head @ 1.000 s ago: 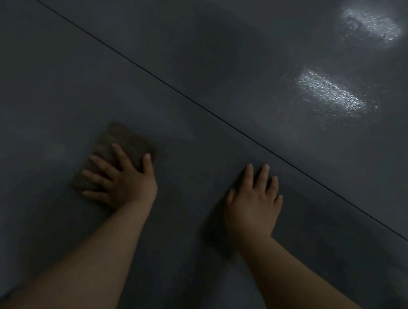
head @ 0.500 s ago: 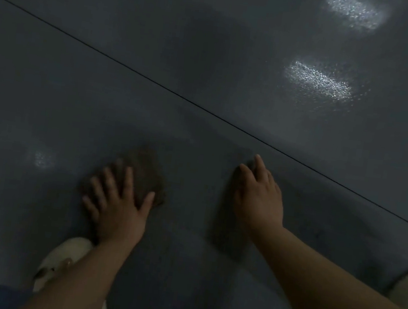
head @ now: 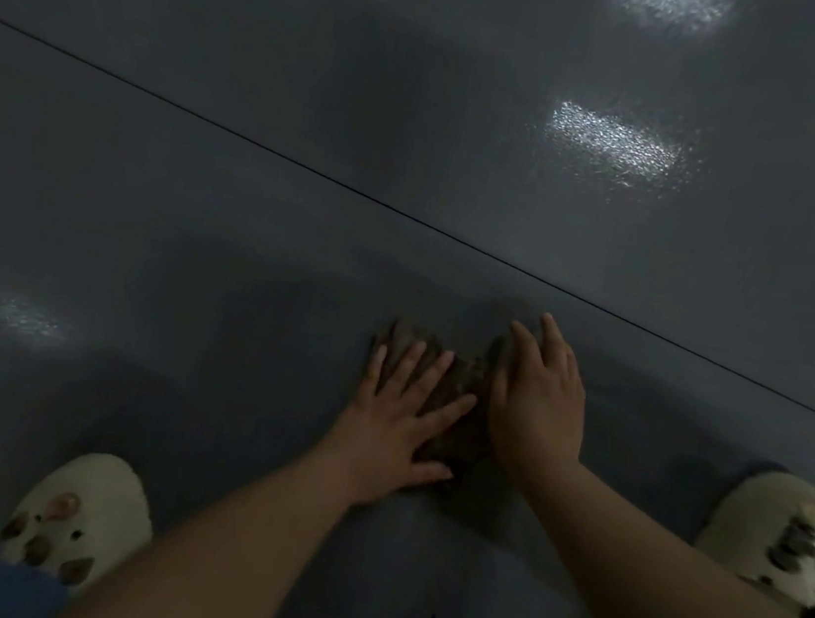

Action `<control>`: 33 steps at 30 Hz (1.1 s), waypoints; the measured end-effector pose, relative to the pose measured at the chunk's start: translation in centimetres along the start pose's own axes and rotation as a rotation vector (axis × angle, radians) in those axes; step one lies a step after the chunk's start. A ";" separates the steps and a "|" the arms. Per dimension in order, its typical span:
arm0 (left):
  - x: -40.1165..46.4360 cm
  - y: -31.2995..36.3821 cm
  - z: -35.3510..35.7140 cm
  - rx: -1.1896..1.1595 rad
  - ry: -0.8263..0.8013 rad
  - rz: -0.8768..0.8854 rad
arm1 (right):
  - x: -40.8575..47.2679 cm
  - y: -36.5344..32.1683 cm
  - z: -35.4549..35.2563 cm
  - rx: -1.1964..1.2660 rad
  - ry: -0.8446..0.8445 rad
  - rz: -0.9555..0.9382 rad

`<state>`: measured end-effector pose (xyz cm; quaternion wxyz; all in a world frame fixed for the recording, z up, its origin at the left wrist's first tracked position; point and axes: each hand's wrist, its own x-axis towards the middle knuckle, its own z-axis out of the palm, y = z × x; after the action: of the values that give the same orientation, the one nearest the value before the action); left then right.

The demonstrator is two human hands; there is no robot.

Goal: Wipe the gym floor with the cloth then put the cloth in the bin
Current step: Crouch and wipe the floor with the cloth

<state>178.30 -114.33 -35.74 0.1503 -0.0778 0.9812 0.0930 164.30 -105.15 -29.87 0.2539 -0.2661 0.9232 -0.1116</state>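
Wiping stance: both hands on the cloth (head: pixel 459 409), pressed to the gym floor (head: pixel 205 178).

Spanning the whole view, the dark grey floor shows a thin seam line (head: pixel 309 172) running diagonally just beyond the fingertips, with several bright light reflections (head: pixel 619 144) farther out from the hands and one dim patch off to the left-hand side. Two pale slippers (head: pixel 83 515) with dark decorations sit nearer the person than the hands, one outboard of each forearm. Left hand (head: pixel 396 421) lies flat, fingers spread and extended, palm down on the near-left part of the cloth; not clenched. Right hand (head: pixel 538 404) rests just beside it, fingers together and slightly curved over the cloth's right edge; whether it grips the fabric cannot be told. Brown cloth is bunched between and under both hands, touching each.
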 end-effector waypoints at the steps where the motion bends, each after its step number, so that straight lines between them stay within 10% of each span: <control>1: 0.7 -1.7 -0.4 0.053 0.017 0.096 | -0.1 0.4 -0.2 0.007 -0.001 0.005; 3: 3.1 -5.0 -2.2 0.098 -0.011 0.038 | -0.3 1.3 -0.5 0.010 -0.006 0.009; 7: 7.6 -7.9 -6.2 -0.194 -0.130 -0.772 | -0.2 2.8 -1.0 0.032 0.015 0.022; 9: 9.2 -6.5 -6.9 -0.312 -0.104 -0.902 | 0.3 3.6 -1.3 0.057 0.038 0.041; 19: 7.0 7.2 -4.6 -0.163 -0.284 0.140 | 1.6 6.0 -1.7 0.231 0.292 0.129; 33: 3.2 5.7 -6.8 -0.218 -0.278 -0.519 | 1.1 7.9 1.8 -0.423 -0.071 -0.540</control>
<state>172.32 -110.57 -29.47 0.2925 -0.3280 0.8828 0.1661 160.99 -99.32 -34.54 0.1866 -0.5515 0.8125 0.0284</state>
